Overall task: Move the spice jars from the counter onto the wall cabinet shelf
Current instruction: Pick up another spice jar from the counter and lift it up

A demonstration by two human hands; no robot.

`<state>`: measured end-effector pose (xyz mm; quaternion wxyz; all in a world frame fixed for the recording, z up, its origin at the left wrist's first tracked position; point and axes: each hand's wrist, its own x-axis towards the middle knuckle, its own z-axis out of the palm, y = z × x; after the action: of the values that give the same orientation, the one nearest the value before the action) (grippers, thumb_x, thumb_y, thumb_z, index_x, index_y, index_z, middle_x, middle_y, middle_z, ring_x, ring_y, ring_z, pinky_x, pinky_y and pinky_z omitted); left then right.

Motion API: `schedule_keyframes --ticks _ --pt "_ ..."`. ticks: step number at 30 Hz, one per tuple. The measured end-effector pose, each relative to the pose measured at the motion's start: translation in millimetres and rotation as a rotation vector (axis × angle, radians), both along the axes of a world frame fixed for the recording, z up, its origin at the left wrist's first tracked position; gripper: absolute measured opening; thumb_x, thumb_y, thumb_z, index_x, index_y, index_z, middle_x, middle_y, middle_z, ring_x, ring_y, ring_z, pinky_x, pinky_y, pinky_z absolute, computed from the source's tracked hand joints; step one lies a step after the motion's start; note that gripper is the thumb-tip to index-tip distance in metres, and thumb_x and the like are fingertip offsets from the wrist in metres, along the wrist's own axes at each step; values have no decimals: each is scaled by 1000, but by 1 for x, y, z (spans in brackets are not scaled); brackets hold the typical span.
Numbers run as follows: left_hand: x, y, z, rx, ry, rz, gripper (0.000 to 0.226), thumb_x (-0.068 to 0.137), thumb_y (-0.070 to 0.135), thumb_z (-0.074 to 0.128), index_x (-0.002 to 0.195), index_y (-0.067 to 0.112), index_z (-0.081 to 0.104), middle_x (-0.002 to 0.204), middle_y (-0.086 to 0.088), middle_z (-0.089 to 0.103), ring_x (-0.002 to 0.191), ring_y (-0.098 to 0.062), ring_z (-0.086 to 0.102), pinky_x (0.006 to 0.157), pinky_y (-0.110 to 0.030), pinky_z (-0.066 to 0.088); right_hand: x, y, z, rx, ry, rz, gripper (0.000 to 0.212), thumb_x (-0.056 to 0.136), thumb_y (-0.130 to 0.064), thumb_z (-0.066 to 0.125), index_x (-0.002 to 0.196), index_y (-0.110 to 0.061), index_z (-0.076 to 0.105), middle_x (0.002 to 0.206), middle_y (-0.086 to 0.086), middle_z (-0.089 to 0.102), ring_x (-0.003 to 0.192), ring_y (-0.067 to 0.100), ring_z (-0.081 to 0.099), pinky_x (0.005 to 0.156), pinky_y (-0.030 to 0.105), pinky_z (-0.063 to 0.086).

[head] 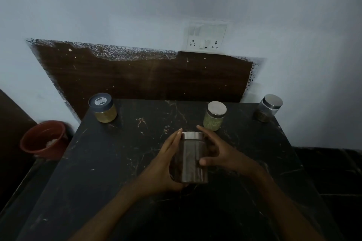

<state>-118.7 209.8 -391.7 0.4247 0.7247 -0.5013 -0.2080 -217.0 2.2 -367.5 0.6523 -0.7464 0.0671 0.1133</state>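
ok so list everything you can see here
tall steel-lidded glass jar of dark spice: 1, brown, between both hands
blue-lidded jar of yellow spice: 1, yellow, back left
steel-lidded jar of green spice: 1, green, back centre-right
short steel-lidded jar of dark spice: 1, dark, back right
black marble counter: 1, black, centre
brown wooden board: 1, brown, wall behind counter
white socket plate: 1, white, above board
red round bucket: 1, red, left of counter
left hand: 1, holds tall jar's left side
right hand: 1, grips right side
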Motion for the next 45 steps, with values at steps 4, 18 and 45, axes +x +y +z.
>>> schedule_keyframes --ticks 4,18,45 --pt "0 -1 -2 14 -26 9 121 64 42 79 148 28 -7 152 23 -10 142 -6 16 105 -38 42 -3 7 1 -137 -9 58 111 56 -33 83 133 -61 9 151 -10 17 134 11 32 108 40 37" --pt "-2 -5 4 121 -145 -31 123 61 55 76 139 48 -19 146 27 -29 139 1 -5 108 -22 25 -5 28 4 -536 -63 149 131 55 -43 82 143 -40 -15 145 -32 -15 139 7 7 114 31 23" --pt "0 2 12 80 232 23 131 54 49 83 144 41 -13 146 32 -5 137 -2 20 110 -34 36 -15 18 12 -400 -41 32 128 60 -22 86 139 -46 -12 137 -33 -3 127 -8 13 88 -5 21"
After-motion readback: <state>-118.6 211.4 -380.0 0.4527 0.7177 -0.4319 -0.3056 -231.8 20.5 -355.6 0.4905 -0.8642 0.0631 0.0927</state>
